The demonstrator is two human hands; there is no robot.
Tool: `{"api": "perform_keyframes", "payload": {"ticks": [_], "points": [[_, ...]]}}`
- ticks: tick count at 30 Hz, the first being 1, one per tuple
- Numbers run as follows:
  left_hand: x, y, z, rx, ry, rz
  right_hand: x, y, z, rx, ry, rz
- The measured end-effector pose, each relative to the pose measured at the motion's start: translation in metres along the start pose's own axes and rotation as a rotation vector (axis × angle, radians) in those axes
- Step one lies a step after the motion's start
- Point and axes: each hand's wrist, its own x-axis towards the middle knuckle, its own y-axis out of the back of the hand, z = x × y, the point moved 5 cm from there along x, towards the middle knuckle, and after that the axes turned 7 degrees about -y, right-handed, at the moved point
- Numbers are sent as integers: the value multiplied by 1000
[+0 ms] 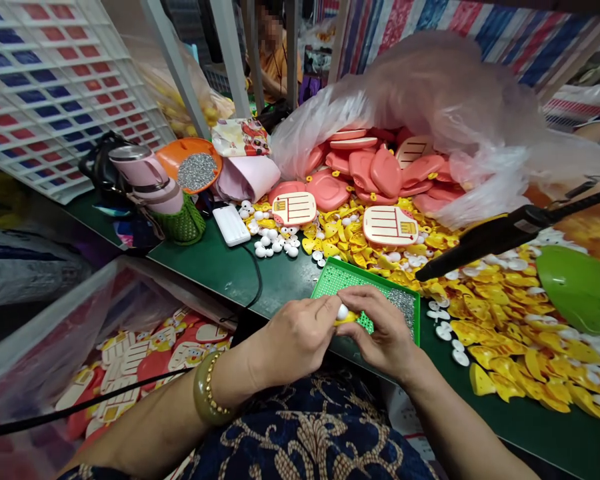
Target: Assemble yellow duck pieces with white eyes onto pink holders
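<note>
My left hand (305,331) and my right hand (380,327) meet over the front of a green perforated tray (330,273). Between their fingertips is a small yellow plastic part (349,319) with a white ball-like piece (343,311) against it. Left fingers pinch at the white piece, while right thumb and fingers close round the yellow part. Whether the two pieces are joined I cannot tell. Small metal screws (403,305) lie at the tray's right end. Behind the tray, yellow plastic parts (347,233) are heaped with white pieces among them.
A black electric screwdriver (500,233) hangs at the right, its tip over the yellow heap. Red-pink plastic parts (365,173) fill a clear bag behind. Left stand a pink tumbler (147,177), an orange bowl (170,157) of metal bits and a white phone-like device (231,225).
</note>
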Motion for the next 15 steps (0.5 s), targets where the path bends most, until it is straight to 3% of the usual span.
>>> {"api": "perform_keyframes", "payload": {"ticks": [4, 9, 11, 13, 15], "points": [[1, 6, -1, -33, 39, 72, 3, -5, -1, 24, 30, 46], [2, 8, -14, -174, 204, 6, -2, -15, 5, 21, -10, 148], [-2, 11, -22, -306, 280, 18, -21, -5, 11, 6, -78, 216], [-10, 15, -33, -358, 364, 88, -53, 9, 19, 28, -220, 183], [-23, 20, -45, -332, 432, 177, -99, 17, 23, 65, -477, -65]]}}
